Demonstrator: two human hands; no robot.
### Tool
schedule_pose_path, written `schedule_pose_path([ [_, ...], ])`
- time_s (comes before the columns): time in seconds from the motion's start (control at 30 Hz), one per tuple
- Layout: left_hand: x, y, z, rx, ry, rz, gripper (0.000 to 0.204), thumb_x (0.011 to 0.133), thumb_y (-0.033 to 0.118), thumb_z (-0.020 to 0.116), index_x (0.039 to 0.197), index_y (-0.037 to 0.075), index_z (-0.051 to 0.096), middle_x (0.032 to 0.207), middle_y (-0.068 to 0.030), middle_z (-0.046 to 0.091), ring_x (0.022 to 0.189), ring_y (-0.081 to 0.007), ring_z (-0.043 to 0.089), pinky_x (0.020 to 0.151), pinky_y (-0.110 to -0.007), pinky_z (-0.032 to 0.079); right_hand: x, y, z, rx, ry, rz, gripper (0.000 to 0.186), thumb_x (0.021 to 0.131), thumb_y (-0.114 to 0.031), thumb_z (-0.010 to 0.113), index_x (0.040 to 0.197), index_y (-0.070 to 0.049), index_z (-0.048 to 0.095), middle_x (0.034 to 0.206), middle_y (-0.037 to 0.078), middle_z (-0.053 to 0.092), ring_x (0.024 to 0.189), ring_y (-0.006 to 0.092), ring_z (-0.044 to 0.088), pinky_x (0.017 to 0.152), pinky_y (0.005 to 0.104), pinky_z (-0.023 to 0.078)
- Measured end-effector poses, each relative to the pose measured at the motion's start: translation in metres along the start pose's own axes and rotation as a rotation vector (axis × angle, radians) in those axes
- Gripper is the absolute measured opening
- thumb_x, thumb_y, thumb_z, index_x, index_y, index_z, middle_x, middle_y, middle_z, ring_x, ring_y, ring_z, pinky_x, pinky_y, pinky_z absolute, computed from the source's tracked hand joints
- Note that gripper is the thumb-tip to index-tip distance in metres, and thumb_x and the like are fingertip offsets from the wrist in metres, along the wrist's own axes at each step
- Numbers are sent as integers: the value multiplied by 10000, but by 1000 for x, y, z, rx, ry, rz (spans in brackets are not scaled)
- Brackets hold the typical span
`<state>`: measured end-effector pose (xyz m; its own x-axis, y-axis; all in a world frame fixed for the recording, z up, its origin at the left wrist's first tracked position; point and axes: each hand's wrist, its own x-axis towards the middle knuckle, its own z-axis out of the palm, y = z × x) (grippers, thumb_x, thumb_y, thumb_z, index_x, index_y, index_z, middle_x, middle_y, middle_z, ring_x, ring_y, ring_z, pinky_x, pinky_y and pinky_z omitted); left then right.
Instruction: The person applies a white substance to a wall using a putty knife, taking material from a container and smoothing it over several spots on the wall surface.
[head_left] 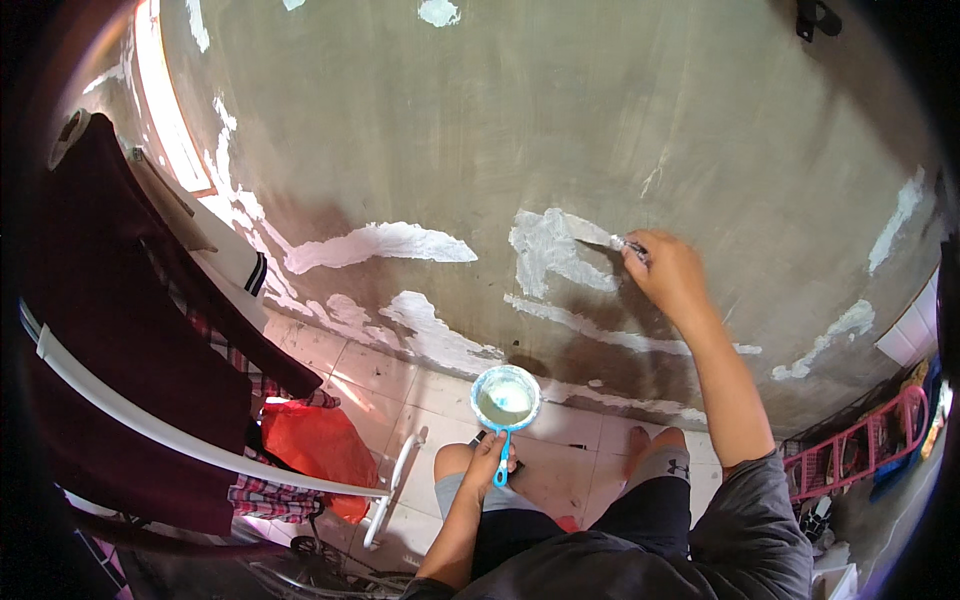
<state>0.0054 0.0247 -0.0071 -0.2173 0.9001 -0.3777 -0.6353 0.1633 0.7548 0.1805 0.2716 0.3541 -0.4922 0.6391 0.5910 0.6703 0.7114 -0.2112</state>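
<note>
My right hand (660,260) grips a putty knife (598,230), its flat blade against an irregular patch of white filler (543,250) on the grey wall (650,100). Low in the middle, my left hand (485,463) holds the blue handle of a small round pan (505,395) with whitish material inside and smeared on its rim. More white streaks of filler run along the lower wall and up its left side.
A drying rack (200,430) hung with maroon cloth and plaid garments stands close on my left, beside a red bag (315,455). A pink wire rack (855,440) is at the right. The tiled floor (380,380) meets the wall below.
</note>
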Motion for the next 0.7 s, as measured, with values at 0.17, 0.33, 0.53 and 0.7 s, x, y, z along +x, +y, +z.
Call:
schedule_pose_path([
  [0.17,1,3,7,41,-7,1,271,1025,344,555,949,92,489,732,-47,571,543,-151,530,516,-289,455,-12,25,37,213,129,1,247,876,-253,673,1035,-69,712,971,152,700,882,376,658,765,431,522],
  [0.33,-2,0,3,27,21,1,268,1026,344,553,957,94,484,740,-43,572,537,-150,524,506,-288,445,-54,62,68,343,199,144,246,904,-214,684,1070,-34,703,985,166,704,893,326,678,783,370,520],
  [0.53,1,-4,2,44,4,-19,258,1032,336,539,965,94,482,735,-46,571,529,-151,519,488,-290,431,-44,59,100,627,250,117,258,916,-202,692,1086,-8,694,971,155,710,888,243,680,800,329,512],
  [0.7,3,-3,4,141,-4,1,271,1037,348,526,935,99,502,717,-30,563,523,-131,528,478,-278,441,-23,58,114,720,289,119,238,924,-176,675,1070,11,689,967,158,710,879,232,677,787,321,507],
])
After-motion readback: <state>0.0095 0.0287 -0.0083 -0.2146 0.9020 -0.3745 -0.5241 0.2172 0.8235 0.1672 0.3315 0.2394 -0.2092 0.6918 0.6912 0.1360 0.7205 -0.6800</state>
